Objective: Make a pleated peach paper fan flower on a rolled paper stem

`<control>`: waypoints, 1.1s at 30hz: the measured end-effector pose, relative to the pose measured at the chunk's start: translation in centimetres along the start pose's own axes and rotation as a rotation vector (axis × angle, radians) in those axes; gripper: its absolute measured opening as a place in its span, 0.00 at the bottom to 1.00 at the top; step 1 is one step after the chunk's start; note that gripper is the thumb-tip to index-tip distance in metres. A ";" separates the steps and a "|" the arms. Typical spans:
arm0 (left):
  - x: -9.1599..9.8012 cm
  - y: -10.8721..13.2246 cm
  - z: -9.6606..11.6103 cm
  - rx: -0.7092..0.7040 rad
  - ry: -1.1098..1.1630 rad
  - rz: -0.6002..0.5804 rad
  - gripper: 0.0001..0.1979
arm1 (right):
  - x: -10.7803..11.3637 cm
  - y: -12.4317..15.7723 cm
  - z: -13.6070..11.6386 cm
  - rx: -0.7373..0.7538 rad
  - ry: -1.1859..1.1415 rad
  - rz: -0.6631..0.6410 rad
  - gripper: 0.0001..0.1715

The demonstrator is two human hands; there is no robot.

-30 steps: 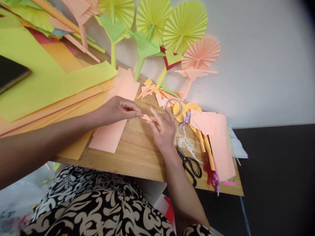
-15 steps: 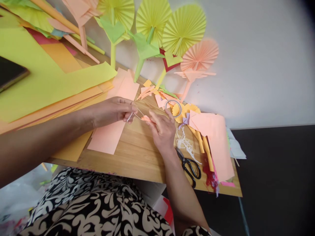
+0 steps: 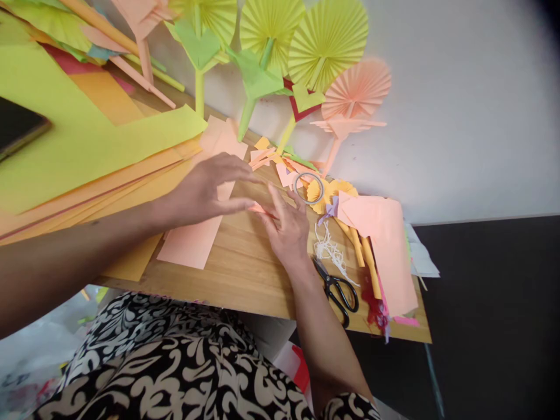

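Observation:
My right hand (image 3: 286,228) rests on the wooden table (image 3: 245,274) and pinches a small folded peach paper piece (image 3: 259,209) at its fingertips. My left hand (image 3: 210,186) hovers just left of that piece with its fingers stretched out and apart, the thumb near the paper's end; I cannot see a thread in it. A flat peach sheet (image 3: 192,239) lies under the left hand.
Black scissors (image 3: 339,290) and a tangle of white thread (image 3: 329,251) lie right of my right hand. A tape ring (image 3: 308,188), orange paper rolls (image 3: 363,256), peach sheets and scraps crowd the right side. Paper fan flowers (image 3: 327,41) lean on the wall. Large coloured sheets (image 3: 79,146) are stacked left.
My left hand had pinched a white thread running to the folded piece and drawn it leftward; now its fingers are spread and it has lifted slightly. The right hand stays put.

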State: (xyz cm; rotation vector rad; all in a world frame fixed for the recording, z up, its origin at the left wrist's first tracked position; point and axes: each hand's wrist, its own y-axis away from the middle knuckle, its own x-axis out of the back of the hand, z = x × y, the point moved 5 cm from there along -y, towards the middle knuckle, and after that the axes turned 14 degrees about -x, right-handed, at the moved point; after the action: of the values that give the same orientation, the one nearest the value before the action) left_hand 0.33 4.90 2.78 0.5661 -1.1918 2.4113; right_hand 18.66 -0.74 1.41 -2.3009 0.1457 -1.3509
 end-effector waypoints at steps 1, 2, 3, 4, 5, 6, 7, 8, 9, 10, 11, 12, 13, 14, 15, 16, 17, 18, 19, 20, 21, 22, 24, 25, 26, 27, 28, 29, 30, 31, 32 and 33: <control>-0.9 0.1 0.3 -0.087 -0.058 -0.074 0.20 | -0.1 0.0 -0.1 0.004 0.002 -0.010 0.31; -1.6 0.3 0.5 -0.143 -0.102 -0.120 0.18 | -0.2 0.0 -0.1 0.007 0.003 -0.018 0.31; -2.1 0.5 0.5 -0.171 -0.133 -0.144 0.17 | -0.2 0.0 -0.1 0.009 0.005 -0.027 0.31; -2.4 0.6 0.5 -0.176 -0.152 -0.156 0.16 | -0.3 0.0 -0.1 0.007 0.012 -0.037 0.30; -2.5 0.7 0.4 -0.168 -0.160 -0.161 0.15 | -0.3 0.0 -0.1 0.003 0.024 -0.043 0.29; -2.5 0.7 0.4 -0.155 -0.159 -0.164 0.16 | -0.2 0.0 -0.1 -0.003 0.038 -0.045 0.28; -2.3 0.7 0.4 -0.144 -0.151 -0.163 0.16 | -0.2 0.0 0.0 -0.011 0.048 -0.044 0.28; -2.1 0.6 0.5 -0.134 -0.138 -0.155 0.15 | -0.1 0.0 0.2 -0.021 0.053 -0.042 0.27; -1.8 0.5 0.5 -0.124 -0.121 -0.137 0.15 | -0.1 0.0 0.3 -0.034 0.051 -0.041 0.27; -1.4 0.4 0.5 -0.113 -0.101 -0.118 0.14 | 0.0 0.0 0.5 -0.050 0.047 -0.041 0.27; -1.2 0.4 0.5 -0.099 -0.083 -0.099 0.13 | 0.1 0.0 0.6 -0.067 0.040 -0.040 0.27; -0.9 0.3 0.3 -0.083 -0.071 -0.083 0.12 | 0.1 0.0 0.8 -0.085 0.038 -0.040 0.28; -0.8 0.3 0.2 -0.071 -0.064 -0.073 0.11 | 0.1 0.0 0.9 -0.098 0.039 -0.040 0.29; -0.7 0.3 0.1 -0.064 -0.062 -0.071 0.11 | 0.2 0.0 0.9 -0.105 0.045 -0.043 0.29; -0.7 0.3 0.0 -0.064 -0.067 -0.081 0.12 | 0.2 0.0 0.9 -0.107 0.051 -0.043 0.30; -0.8 0.3 0.1 -0.074 -0.073 -0.099 0.14 | 0.1 0.0 0.9 -0.102 0.057 -0.046 0.30; -0.9 0.3 0.2 -0.093 -0.080 -0.124 0.16 | 0.1 0.0 0.9 -0.095 0.061 -0.052 0.31; -1.1 0.3 0.4 -0.119 -0.087 -0.154 0.17 | 0.0 0.0 0.8 -0.086 0.061 -0.061 0.31; -1.3 0.3 0.6 -0.144 -0.096 -0.185 0.18 | -0.1 0.0 0.8 -0.077 0.056 -0.069 0.31; -1.5 0.3 0.9 -0.167 -0.106 -0.212 0.19 | -0.2 0.0 0.7 -0.070 0.049 -0.073 0.30; -1.6 0.4 1.1 -0.188 -0.119 -0.231 0.20 | -0.3 0.0 0.7 -0.061 0.041 -0.078 0.29; -1.7 0.4 1.3 -0.204 -0.135 -0.240 0.20 | -0.3 0.0 0.6 -0.051 0.033 -0.079 0.29; -1.9 0.4 1.4 -0.216 -0.184 -0.242 0.19 | -0.4 0.0 0.5 -0.024 0.024 -0.068 0.27; -1.9 0.5 1.4 -0.215 -0.214 -0.236 0.16 | -0.4 0.0 0.4 -0.010 0.022 -0.063 0.27; -1.8 0.5 1.3 -0.212 -0.244 -0.229 0.14 | -0.3 0.0 0.3 0.002 0.019 -0.058 0.27; -1.8 0.5 1.2 -0.206 -0.269 -0.225 0.13 | -0.3 0.0 0.2 0.010 0.017 -0.056 0.26; -1.7 0.5 1.1 -0.199 -0.286 -0.224 0.13 | -0.3 0.0 0.2 0.014 0.015 -0.054 0.26; -1.7 0.5 1.0 -0.192 -0.293 -0.228 0.13 | -0.3 -0.1 0.1 0.017 0.010 -0.053 0.26; -1.7 0.5 0.9 -0.187 -0.290 -0.234 0.13 | -0.2 -0.1 0.1 0.019 0.002 -0.055 0.26; -1.6 0.5 0.8 -0.182 -0.277 -0.240 0.13 | -0.2 -0.1 0.0 0.020 -0.008 -0.060 0.26; -1.6 0.4 0.8 -0.177 -0.259 -0.245 0.13 | -0.2 -0.1 0.0 0.019 -0.017 -0.067 0.26; -1.5 0.4 0.8 -0.171 -0.240 -0.244 0.12 | -0.3 -0.1 0.0 0.015 -0.029 -0.077 0.26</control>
State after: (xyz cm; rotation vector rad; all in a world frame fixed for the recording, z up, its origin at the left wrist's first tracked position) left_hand 1.54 3.78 2.16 0.9087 -1.3237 2.0582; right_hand 18.53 -0.61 1.22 -2.3336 0.0383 -1.3507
